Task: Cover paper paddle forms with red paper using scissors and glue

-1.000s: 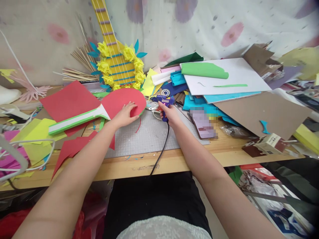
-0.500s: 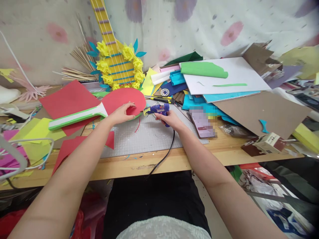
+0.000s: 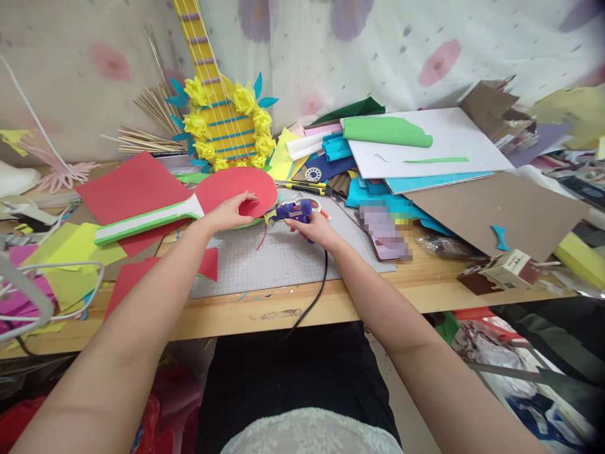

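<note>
On the bench lies a paddle-shaped cutout with a red round face (image 3: 255,180), a green rim and a white-topped handle (image 3: 146,222) pointing left. My left hand (image 3: 231,212) rests on the red face near its front edge, thumb and fingers apart; I cannot make out a grip around the rim. My right hand (image 3: 316,228) is closed around a purple glue gun (image 3: 295,210), its yellowish nozzle end pointing left at the right edge of the red face. A black cord (image 3: 317,293) runs from the gun down over the bench front. A thin red strip (image 3: 261,236) lies below the nozzle.
A grey cutting mat (image 3: 255,271) lies underneath. Behind stands a yellow guitar model (image 3: 231,129) with paper flowers. A yellow-black cutter (image 3: 307,187), a phone (image 3: 382,236) and a white board (image 3: 425,135) lie to the right; red sheets (image 3: 132,186) to the left.
My right hand has moved slightly left with the glue gun, uncovering a white and orange ring-shaped thing behind it. My left hand stays on the red face.
</note>
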`<state>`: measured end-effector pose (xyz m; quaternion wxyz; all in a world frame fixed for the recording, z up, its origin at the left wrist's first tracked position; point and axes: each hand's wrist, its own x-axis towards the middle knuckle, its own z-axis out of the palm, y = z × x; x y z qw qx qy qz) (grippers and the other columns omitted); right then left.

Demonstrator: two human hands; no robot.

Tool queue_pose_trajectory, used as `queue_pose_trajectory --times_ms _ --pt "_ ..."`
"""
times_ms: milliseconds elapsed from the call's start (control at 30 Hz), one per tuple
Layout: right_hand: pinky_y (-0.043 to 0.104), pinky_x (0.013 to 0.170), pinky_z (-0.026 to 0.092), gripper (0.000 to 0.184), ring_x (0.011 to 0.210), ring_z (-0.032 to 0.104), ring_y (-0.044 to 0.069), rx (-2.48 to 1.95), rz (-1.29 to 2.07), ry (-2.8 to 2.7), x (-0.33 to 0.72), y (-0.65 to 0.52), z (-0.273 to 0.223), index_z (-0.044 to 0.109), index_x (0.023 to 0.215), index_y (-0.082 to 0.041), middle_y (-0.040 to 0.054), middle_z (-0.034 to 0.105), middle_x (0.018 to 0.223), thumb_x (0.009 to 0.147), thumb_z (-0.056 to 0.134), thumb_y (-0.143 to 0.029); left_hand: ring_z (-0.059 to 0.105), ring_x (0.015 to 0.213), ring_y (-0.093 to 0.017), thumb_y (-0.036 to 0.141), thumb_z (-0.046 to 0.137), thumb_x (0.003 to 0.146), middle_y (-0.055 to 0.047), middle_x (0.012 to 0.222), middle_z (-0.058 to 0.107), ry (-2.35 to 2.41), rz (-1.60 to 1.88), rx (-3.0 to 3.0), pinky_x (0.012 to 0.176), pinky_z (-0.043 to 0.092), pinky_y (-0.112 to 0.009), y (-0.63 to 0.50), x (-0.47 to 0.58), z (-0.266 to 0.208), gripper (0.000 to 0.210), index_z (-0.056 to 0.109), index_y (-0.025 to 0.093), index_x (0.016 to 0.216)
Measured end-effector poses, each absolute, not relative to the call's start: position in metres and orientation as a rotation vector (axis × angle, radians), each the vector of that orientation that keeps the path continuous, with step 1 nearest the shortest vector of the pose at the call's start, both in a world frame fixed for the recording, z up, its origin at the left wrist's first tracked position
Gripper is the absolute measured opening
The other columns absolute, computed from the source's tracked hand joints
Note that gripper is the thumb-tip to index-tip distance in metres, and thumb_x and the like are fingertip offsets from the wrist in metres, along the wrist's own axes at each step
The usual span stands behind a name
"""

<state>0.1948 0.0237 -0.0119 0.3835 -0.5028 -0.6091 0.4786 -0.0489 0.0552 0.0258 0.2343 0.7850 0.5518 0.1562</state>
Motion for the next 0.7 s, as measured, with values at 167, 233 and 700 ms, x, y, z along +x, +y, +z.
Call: queue_pose_trajectory --times_ms 167,233,700 --pt "0.02 0.036 0.031 0.031 0.038 0.043 0.006 -1.292 1.209 -1.562 0.195 0.0243 -0.0128 0.063 0.072 -0.017 -0.0007 0.061 0.056 0.069 0.073 -0.045 0.042 0.134 -0.022 0.031 0.06 0.067 -0.006 0.145 0.046 1.496 0.442 2.142 0.111 0.033 -0.033 0.0561 -0.0502 0.0235 0.067 0.048 0.021 0.133" --pt "0.019 0.037 0.032 0.032 0.039 0.043 0.005 -1.29 1.219 -1.585 0.1952 0.0248 -0.0144 0.062 0.075 -0.016 -0.0012 0.061 0.058 0.07 0.072 -0.046 0.041 0.135 -0.023 0.031 0.06 0.067 -0.006 0.145 0.046 1.493 0.446 2.138 0.112 0.032 -0.034 0.0565 -0.0505 0.0229 0.068 0.048 0.021 0.133" --pt "0.022 0.047 0.038 0.036 0.046 0.049 0.009 -1.389 1.089 -1.684 0.1941 0.0267 -0.0149 0.066 0.081 -0.015 0.0006 0.062 0.061 0.074 0.066 -0.05 0.04 0.135 -0.025 0.031 0.059 0.067 -0.006 0.142 0.049 1.448 0.491 2.09 0.113 0.03 -0.036 0.0612 -0.0533 0.0202 0.064 0.051 0.021 0.129"
